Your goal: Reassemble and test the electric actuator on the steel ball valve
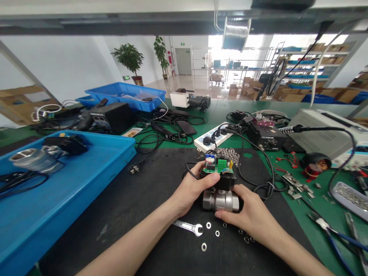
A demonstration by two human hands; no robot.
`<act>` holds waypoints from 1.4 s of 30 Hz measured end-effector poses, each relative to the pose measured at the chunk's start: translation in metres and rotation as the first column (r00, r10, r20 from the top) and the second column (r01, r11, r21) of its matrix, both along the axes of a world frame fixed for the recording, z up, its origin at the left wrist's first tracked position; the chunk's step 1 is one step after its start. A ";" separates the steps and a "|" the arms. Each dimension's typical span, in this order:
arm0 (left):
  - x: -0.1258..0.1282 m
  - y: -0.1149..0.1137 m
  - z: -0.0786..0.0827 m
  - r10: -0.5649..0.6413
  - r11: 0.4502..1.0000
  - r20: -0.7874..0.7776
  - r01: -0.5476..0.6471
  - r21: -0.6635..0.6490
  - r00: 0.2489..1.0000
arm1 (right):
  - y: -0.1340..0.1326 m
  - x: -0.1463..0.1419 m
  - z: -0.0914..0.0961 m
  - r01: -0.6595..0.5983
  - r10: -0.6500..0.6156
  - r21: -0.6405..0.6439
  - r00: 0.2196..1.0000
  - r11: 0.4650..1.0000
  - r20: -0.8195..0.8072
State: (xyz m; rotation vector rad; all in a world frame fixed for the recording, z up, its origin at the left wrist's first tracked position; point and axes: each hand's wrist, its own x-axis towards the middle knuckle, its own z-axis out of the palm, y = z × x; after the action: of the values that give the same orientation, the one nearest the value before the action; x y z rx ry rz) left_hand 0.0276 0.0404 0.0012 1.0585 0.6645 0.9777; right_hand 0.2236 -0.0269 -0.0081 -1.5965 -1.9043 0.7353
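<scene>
Motorised valve (220, 200) parked mid-surface on the black mat (143, 184), gripped both sides: left hand (191, 189) fingers round its black housing (230, 180), right hand (253, 214) fingers on the steel body, wrench (188, 227) and washers (208, 225) just in front.

workshop | soldering station (266, 136), power strip (214, 138), solder spool (235, 34), stock shelves (310, 61)

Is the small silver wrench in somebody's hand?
No, the small silver open-ended wrench lies untouched on the black mat, while the left hand and right hand both hold the silver metal valve.
</scene>
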 end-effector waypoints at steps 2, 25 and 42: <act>-0.001 0.000 -0.001 -0.002 1.000 -0.007 0.002 0.019 1.000 | 0.000 0.000 -0.002 0.008 -0.008 0.010 1.000 1.000 0.015; -0.002 -0.003 -0.010 -0.074 0.994 0.056 0.069 0.087 0.996 | -0.002 -0.005 -0.001 -0.022 0.020 0.044 0.999 0.999 0.038; 0.000 -0.009 -0.002 -0.085 0.993 -0.004 0.085 0.076 0.996 | -0.004 -0.010 -0.011 0.042 -0.046 0.071 0.997 0.997 0.056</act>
State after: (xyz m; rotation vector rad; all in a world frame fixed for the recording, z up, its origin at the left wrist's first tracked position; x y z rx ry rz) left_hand 0.0273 0.0317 -0.0008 1.1452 0.5822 0.9342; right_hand 0.2141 -0.0314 -0.0194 -1.6268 -1.9080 0.6038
